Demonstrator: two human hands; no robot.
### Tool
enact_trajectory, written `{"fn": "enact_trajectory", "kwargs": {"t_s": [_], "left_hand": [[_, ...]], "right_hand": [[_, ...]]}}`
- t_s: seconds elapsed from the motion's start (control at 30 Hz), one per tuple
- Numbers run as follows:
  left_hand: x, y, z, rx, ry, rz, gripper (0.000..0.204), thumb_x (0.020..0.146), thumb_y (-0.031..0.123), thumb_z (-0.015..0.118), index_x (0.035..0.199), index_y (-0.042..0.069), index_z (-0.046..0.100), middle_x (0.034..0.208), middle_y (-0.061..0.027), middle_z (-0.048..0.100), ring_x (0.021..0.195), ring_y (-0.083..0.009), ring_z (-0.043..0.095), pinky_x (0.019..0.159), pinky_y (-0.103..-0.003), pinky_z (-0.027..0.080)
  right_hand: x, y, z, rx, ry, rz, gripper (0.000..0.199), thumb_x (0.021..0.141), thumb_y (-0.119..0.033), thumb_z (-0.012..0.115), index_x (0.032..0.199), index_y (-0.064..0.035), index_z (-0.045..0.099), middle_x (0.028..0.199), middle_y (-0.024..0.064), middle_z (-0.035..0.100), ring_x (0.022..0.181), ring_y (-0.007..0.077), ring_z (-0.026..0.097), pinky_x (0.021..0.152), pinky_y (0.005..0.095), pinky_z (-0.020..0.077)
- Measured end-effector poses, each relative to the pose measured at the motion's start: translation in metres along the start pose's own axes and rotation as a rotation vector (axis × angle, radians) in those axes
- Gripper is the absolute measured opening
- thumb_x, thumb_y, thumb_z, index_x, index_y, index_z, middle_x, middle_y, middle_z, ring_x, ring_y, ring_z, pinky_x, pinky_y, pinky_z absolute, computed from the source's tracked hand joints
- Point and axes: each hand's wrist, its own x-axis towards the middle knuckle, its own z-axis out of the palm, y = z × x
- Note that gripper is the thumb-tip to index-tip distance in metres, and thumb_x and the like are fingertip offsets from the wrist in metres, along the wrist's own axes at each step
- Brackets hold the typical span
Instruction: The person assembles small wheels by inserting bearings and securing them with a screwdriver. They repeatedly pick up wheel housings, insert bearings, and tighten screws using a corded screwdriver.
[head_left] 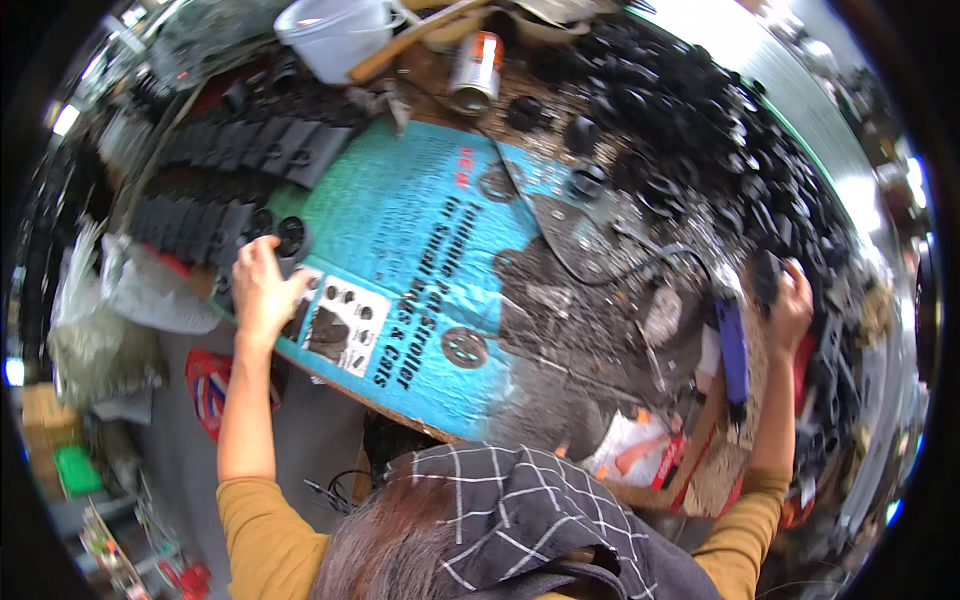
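Observation:
On the left side of the table, my left hand closes on a black twin-wheel part, beside rows of dark grey block-like parts. Its fingertips rest on the top of the part, and the thumb lies along the near side. My right hand is at the far right, gripping a black rounded part between thumb and fingers. Next to that hand lies a blue-purple handheld power tool with a dark cable. A blue printed cardboard sheet covers the middle of the table.
A large heap of black ring-shaped parts spreads over the back right. A metal can, a white bucket and a wooden handle stand or lie at the back. Plastic bags hang off the left. Small metal bits litter the sheet's right part.

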Motion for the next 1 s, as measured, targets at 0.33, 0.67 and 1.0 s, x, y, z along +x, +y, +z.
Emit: {"fn": "enact_trajectory", "kwargs": {"t_s": [0.33,0.67,1.0], "left_hand": [[-0.014,0.081,-0.032,-0.568,-0.472,0.155,0.098,0.063,0.034,0.084,0.146,0.016,0.035,0.124,-0.0172,0.042,0.116,-0.0329,0.049,0.099,-0.045,0.043],[-0.097,0.272,0.011,-0.802,-0.681,0.510,0.095,0.075,0.045,0.077,0.144,0.002,0.029,0.125,-0.0239,0.037,0.109,-0.0422,0.054,0.097,-0.047,0.045],[0.016,0.264,0.045,-1.031,0.087,0.714,0.050,0.084,0.010,0.071,0.132,0.007,0.057,0.128,-0.0165,0.059,0.106,-0.0194,0.062,0.085,-0.033,0.053]], "right_hand": [[-0.023,-0.057,0.012,-0.105,0.008,0.116,0.025,0.088,-0.027,0.063,0.101,-0.0076,0.071,0.099,0.0152,0.070,0.094,0.0311,0.066,0.085,0.0393,0.0501],[-0.005,-0.252,0.117,-0.424,-0.663,-0.060,0.043,0.075,-0.049,0.076,0.089,-0.0083,0.074,0.092,0.0145,0.071,0.091,0.0296,0.068,0.083,0.0395,0.0525],[-0.038,-0.271,0.091,0.275,-0.795,-0.091,0.024,0.081,-0.015,0.074,0.098,0.0012,0.068,0.084,0.0074,0.070,0.075,0.0095,0.064,0.070,0.0266,0.0537]]}}
